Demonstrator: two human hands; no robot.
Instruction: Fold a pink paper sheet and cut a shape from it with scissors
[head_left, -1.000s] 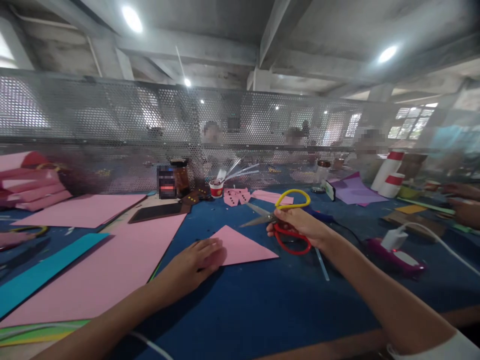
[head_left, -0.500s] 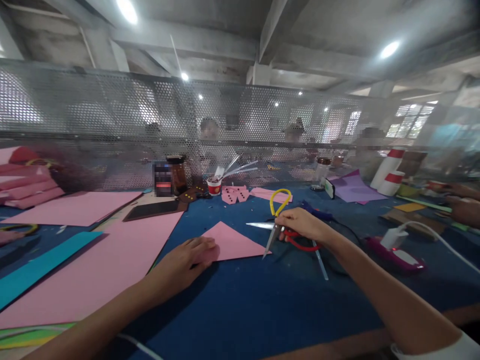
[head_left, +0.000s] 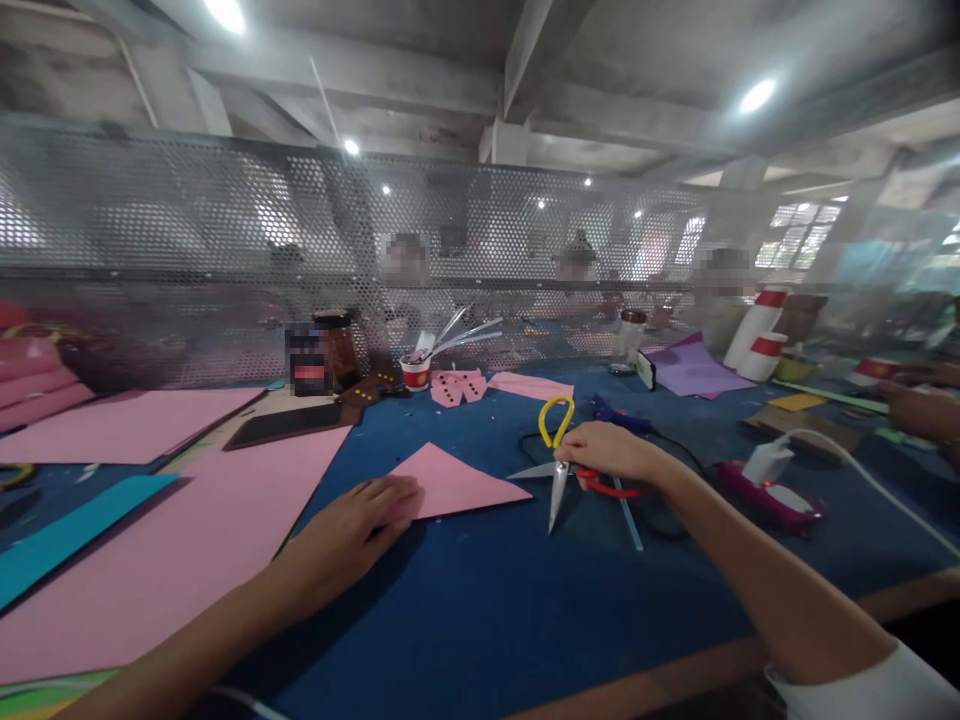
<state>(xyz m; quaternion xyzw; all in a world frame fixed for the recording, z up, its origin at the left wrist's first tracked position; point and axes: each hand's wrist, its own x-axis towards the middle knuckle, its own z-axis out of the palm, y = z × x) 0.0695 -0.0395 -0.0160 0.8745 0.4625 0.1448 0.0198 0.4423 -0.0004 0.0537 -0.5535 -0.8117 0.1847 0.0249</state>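
Observation:
A triangular piece of pink paper lies on the blue tabletop. My left hand rests on its left end with the fingers laid flat. Just to the right of the paper, my right hand grips scissors near their pivot. One scissor handle is yellow, the other red, and the blades are spread apart. One blade points left at the paper's right tip; whether they touch I cannot tell. The other points down towards the table. Behind the right hand sits a blue glue gun with a dark cord.
Large pink sheets and a teal strip cover the left side. A phone, a red-and-white cup and a dotted pink cutout are behind. On the right are a magenta power strip and another person's hand.
The scissors have turned in my right hand, and the lower blade has swung away from the paper's tip to point down. My left hand stays on the paper. The whole view has shifted slightly.

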